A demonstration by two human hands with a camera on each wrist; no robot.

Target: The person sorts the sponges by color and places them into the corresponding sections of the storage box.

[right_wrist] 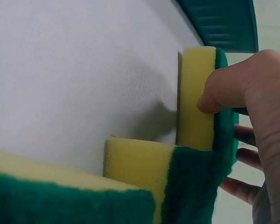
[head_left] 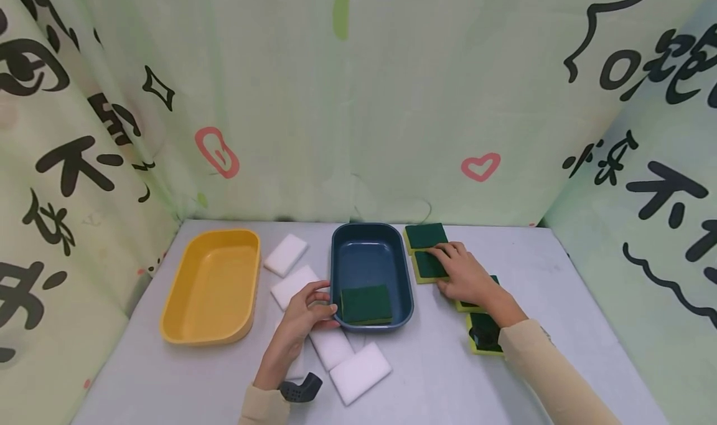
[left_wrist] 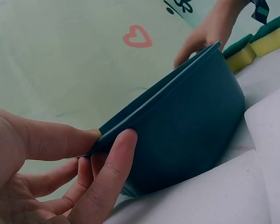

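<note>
In the head view, a dark blue tub point(head_left: 411, 300) stands mid-table with one green-and-yellow scouring sponge point(head_left: 366, 304) lying in its near end. My left hand point(head_left: 305, 316) pinches the tub's left rim between thumb and fingers; the left wrist view shows this grip on the blue wall point(left_wrist: 186, 121). To the right of the tub, my right hand point(head_left: 467, 275) reaches over a row of sponges and grips the second one from the back, a scouring sponge point(head_left: 428, 266). Up close, the right thumb presses the sponge's yellow side point(right_wrist: 196, 98), with the other fingers partly hidden behind its green layer.
A yellow tub point(head_left: 213, 288) stands at the left. Several white sponge blocks point(head_left: 360, 373) lie between the tubs and in front of the blue one. Other scouring sponges point(head_left: 426, 235) lie behind the right hand and under its forearm point(head_left: 486, 335). A printed curtain point(head_left: 392, 101) surrounds the table.
</note>
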